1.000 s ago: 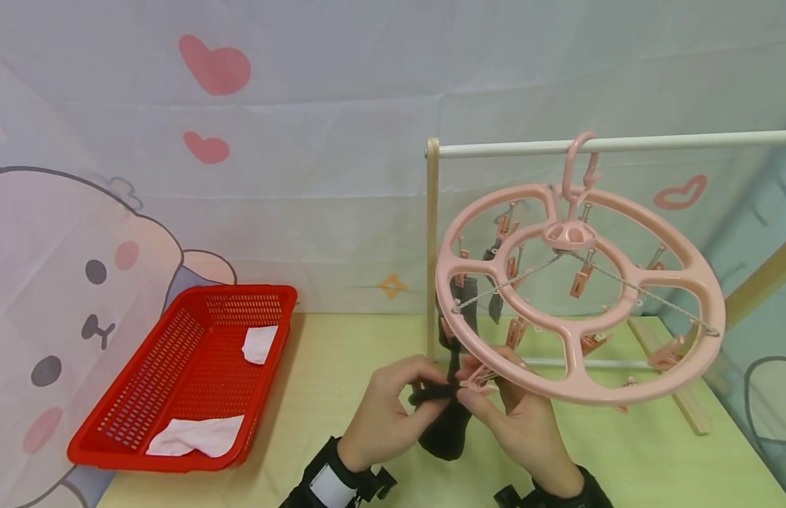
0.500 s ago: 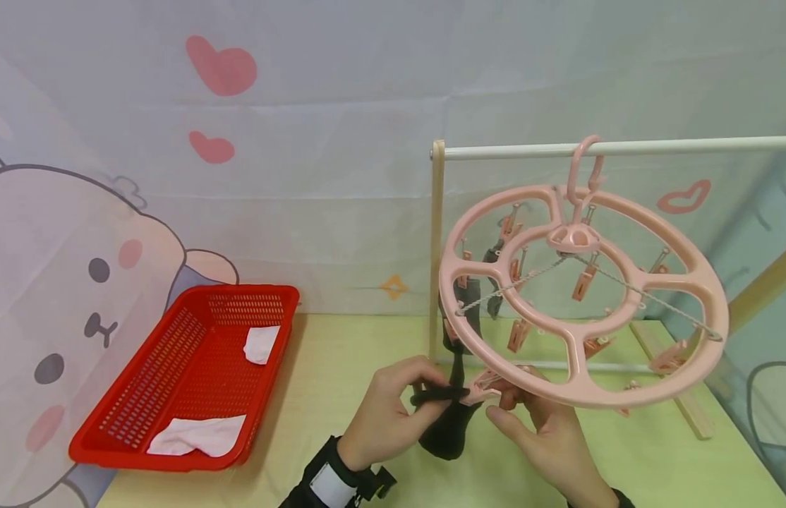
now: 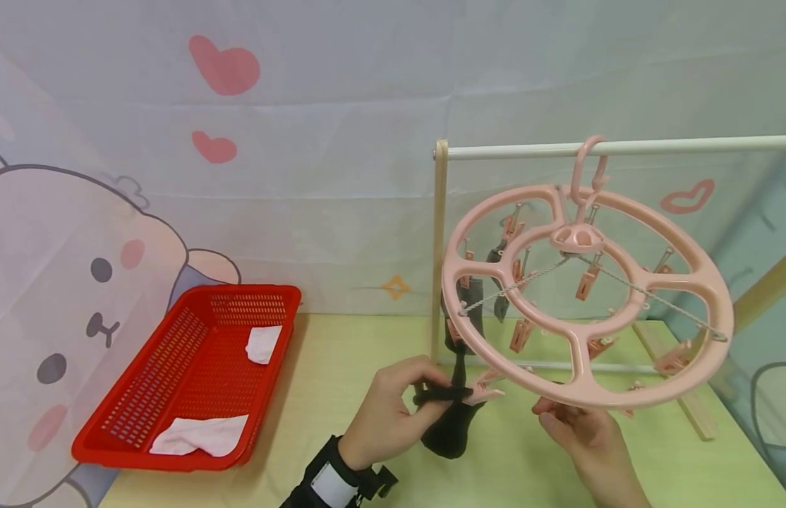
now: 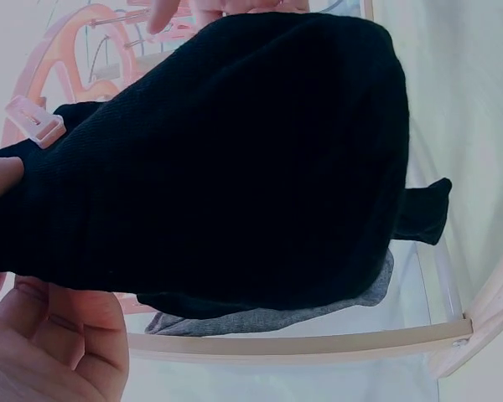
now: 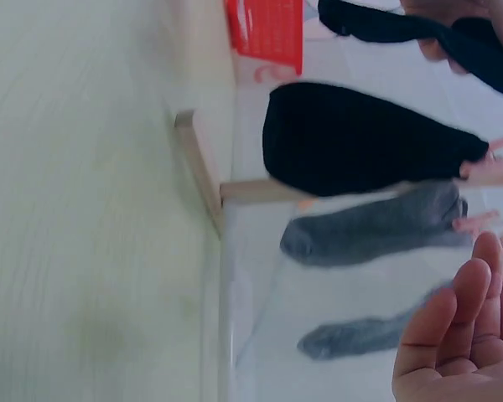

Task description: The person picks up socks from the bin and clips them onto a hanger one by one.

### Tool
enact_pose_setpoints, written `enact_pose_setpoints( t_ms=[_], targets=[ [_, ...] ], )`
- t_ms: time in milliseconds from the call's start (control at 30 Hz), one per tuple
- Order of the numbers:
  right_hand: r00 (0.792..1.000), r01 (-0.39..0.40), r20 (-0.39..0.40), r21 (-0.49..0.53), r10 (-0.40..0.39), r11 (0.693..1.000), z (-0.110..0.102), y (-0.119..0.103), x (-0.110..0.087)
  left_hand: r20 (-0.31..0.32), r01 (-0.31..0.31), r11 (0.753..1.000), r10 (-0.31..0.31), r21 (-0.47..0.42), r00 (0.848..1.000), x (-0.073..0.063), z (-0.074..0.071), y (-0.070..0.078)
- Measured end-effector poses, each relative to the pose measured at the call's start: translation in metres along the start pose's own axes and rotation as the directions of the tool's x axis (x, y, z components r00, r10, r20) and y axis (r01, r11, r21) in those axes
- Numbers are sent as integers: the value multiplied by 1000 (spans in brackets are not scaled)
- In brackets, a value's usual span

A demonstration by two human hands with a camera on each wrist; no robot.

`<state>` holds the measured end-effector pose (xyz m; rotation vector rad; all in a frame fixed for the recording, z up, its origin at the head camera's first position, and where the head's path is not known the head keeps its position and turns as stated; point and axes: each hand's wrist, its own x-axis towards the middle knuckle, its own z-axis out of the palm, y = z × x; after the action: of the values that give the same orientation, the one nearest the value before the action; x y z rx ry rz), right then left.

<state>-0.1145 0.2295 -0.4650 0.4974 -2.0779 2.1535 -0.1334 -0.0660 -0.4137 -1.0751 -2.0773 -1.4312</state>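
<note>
Between the thumb and fingers of the left hand [image 3: 387, 416], a black sock [image 4: 260, 167] is being pinched by its cuff, a pink clip [image 4: 35, 123] touching its edge just right of them. Farther right, below the hanger [image 3: 583, 395], the right hand [image 3: 586, 434] is hovering, fingers loosely bent and close together. Beyond the left hand, grey socks [image 5: 369, 226] are hanging; to its left, a basket [image 3: 148, 462] is holding white cloths [image 3: 200, 435].
</note>
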Motion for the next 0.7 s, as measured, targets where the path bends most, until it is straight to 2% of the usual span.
enact_pose_setpoints(
  t_ms=[67,133,400,567,700],
  targets=[
    [999,-44,-31,34,45,998,-11,-1,-1,-1,-3,1000,3,-1,1000,0,0,0],
    [996,-55,-68,43,58,998,-22,-3,-2,-1,-3,1000,3,-5,1000,0,0,-1],
    [990,26,-139,2,-26,1000,-50,-17,3,9,1,1000,-1,-12,1000,-1,0,-1],
    [988,46,-151,23,-42,999,-57,-22,3,9,1,1000,-1,-9,1000,0,-1,-1],
    [988,59,-143,-18,-61,998,-57,-27,1,9,7,1000,-7,-4,1000,0,-2,-1]
  ],
)
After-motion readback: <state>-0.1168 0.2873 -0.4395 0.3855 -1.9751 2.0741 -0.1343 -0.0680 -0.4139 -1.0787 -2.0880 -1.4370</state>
